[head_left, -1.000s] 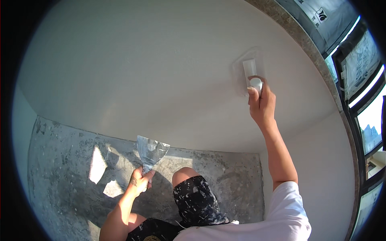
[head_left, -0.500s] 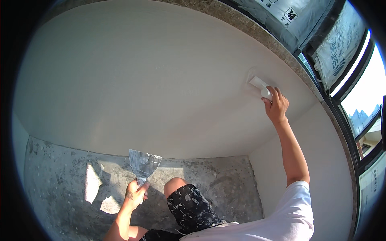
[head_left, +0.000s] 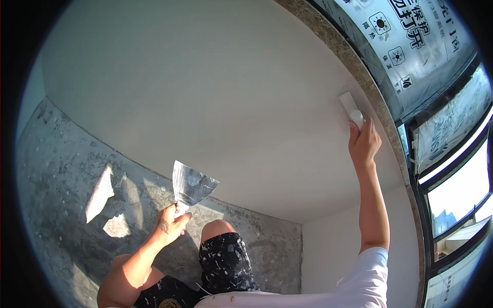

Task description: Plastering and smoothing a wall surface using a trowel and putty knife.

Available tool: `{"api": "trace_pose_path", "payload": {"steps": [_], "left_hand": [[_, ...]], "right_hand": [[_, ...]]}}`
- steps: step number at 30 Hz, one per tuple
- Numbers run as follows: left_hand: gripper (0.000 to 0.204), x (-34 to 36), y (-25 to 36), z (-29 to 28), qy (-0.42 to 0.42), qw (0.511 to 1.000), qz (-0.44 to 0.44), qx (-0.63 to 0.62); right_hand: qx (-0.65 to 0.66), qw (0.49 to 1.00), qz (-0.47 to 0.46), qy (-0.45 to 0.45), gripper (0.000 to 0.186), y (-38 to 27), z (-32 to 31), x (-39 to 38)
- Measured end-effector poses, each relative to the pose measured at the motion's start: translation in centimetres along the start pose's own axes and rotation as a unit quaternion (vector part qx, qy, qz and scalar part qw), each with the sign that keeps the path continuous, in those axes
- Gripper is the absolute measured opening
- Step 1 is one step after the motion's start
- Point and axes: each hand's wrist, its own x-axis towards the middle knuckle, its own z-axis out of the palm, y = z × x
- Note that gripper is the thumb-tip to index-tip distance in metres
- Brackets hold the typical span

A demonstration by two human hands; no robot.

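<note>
My left hand (head_left: pixel 172 219) is wrapped round the handle of a wide putty knife (head_left: pixel 192 186). Its flared metal blade points up, streaked with grey and white residue, in front of the lower wall. Up at the right, my right arm is stretched out to the smooth pale wall (head_left: pixel 205 97). There my right hand (head_left: pixel 365 141) grips a white flat-bladed hand tool (head_left: pixel 349 101) with a rounded white end. Its blade lies against the wall, or very close to it, just below the brown stone ledge (head_left: pixel 354 56). My fingers partly hide its handle.
Above the ledge, dark-framed windows (head_left: pixel 421 190) carry printed protective film (head_left: pixel 390 31). A white side wall (head_left: pixel 359 220) meets the main wall at the right. Below lies a rough grey concrete floor (head_left: pixel 67 169) with bright sunlit patches. My bent knee (head_left: pixel 218 228) is near the wall's foot.
The view has turned and tilted. My right hand has moved the white tool along the wall, closer to the stone ledge. My left hand still holds the putty knife low, its blade tilted more rightward.
</note>
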Motion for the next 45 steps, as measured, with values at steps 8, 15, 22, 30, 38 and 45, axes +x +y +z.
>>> {"api": "trace_pose_path", "payload": {"steps": [8, 15, 22, 30, 38, 45], "left_hand": [[0.018, -2.5, 1.6, 0.7, 0.007, 0.991, 0.114, -0.076], [0.024, -6.0, 2.8, -0.3, 0.119, 0.979, 0.142, -0.081], [0.023, -8.3, 4.0, -4.3, 0.201, 0.921, 0.160, -0.293], [0.020, -10.5, 2.6, -9.5, 0.311, 0.871, 0.160, -0.346], [0.017, -12.1, 1.3, -13.5, 0.408, 0.849, 0.141, -0.303], [0.020, -15.3, 1.3, -15.8, 0.497, 0.822, 0.114, -0.255]], "right_hand": [[0.118, 0.988, -0.035, -0.098, 0.038, -16.5, 5.7, 6.8], [0.067, 0.982, 0.016, -0.178, 0.039, -14.1, 2.7, 0.4], [0.311, 0.921, -0.008, -0.235, 0.042, -24.7, 11.0, 8.1], [0.262, 0.842, 0.003, -0.472, 0.050, -31.1, 12.3, -9.6], [0.413, 0.842, 0.061, -0.342, 0.036, -33.3, 17.7, -9.1], [0.364, 0.807, 0.033, -0.464, 0.048, -45.0, 21.3, -22.4]]}}
